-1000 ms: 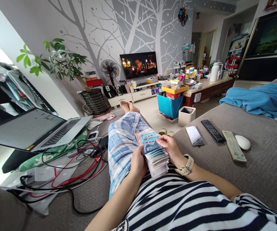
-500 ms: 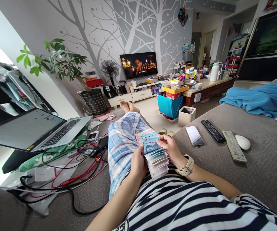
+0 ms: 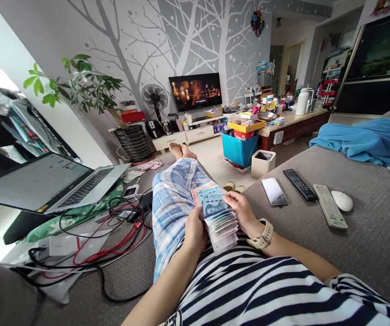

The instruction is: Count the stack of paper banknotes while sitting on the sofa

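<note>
Above the plaid trousers (image 3: 171, 194), in the head view, a stack of banknotes (image 3: 215, 208) lies fanned between the person's two hands. The left hand (image 3: 195, 228) grips its left edge, thumb on top, fingers mostly hidden; the right hand (image 3: 241, 209) holds the right edge, thumb at a blue note. A beige watch (image 3: 266, 233) circles the right wrist. Rightward on the sofa (image 3: 368, 235) rest a phone (image 3: 274, 190), black remote (image 3: 299, 184), beige remote (image 3: 329, 206) and white mouse (image 3: 341, 200); leftward, a laptop (image 3: 83, 186) sits near tangled cables (image 3: 105, 255).
</note>
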`<move>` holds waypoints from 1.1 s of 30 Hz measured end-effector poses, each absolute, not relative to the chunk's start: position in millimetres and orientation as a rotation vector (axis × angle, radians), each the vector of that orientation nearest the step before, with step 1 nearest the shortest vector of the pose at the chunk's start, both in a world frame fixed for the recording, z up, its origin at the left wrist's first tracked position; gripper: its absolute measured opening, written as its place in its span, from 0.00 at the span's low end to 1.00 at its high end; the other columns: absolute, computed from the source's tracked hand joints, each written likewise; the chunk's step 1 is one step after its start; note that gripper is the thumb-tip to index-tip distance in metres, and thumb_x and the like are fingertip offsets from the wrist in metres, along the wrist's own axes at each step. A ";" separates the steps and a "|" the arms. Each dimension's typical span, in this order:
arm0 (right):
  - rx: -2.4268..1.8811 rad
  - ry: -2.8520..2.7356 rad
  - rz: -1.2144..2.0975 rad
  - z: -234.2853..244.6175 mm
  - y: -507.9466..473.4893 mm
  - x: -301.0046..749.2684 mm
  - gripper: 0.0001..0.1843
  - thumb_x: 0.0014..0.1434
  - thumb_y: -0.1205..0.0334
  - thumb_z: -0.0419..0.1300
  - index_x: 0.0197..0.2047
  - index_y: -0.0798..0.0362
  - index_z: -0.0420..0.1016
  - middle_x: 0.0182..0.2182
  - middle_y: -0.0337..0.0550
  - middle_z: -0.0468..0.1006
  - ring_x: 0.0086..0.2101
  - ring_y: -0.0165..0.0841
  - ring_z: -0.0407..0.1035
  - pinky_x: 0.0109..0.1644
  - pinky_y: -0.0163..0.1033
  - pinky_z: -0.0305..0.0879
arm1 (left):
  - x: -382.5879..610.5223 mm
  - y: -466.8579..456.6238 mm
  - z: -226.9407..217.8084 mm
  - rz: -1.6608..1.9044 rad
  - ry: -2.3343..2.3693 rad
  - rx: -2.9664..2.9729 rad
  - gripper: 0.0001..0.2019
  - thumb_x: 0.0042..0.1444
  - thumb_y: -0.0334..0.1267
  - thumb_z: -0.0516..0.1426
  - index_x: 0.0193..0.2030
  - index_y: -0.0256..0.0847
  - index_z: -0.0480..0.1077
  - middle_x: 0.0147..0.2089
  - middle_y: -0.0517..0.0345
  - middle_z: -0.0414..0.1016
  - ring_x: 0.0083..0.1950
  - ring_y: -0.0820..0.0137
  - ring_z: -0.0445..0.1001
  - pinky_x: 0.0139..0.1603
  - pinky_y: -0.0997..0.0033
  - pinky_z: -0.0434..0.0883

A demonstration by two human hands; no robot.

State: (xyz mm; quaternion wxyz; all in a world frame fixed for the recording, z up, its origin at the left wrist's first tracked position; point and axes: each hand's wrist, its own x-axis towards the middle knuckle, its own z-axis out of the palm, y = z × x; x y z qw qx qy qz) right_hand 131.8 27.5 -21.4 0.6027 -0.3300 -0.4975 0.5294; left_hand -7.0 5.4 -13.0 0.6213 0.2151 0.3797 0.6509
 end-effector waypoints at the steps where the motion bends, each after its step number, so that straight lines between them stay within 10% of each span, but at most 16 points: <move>1: -0.764 -1.149 1.228 -21.5 27.6 131.8 0.16 0.55 0.49 0.65 0.27 0.52 0.71 0.25 0.37 0.67 0.28 0.32 0.59 0.34 0.38 0.56 | -7.1 5.4 -13.0 1.495 0.873 0.497 0.09 0.50 0.33 0.60 0.38 0.34 0.77 0.36 0.49 0.83 0.43 0.55 0.82 0.48 0.57 0.79; 33: -0.764 -1.160 1.238 -15.0 25.5 132.3 0.16 0.55 0.48 0.65 0.27 0.52 0.72 0.23 0.35 0.65 0.26 0.30 0.55 0.30 0.37 0.52 | -4.7 5.1 -8.1 1.510 0.871 0.458 0.11 0.51 0.30 0.58 0.41 0.32 0.78 0.36 0.48 0.84 0.43 0.56 0.83 0.48 0.58 0.79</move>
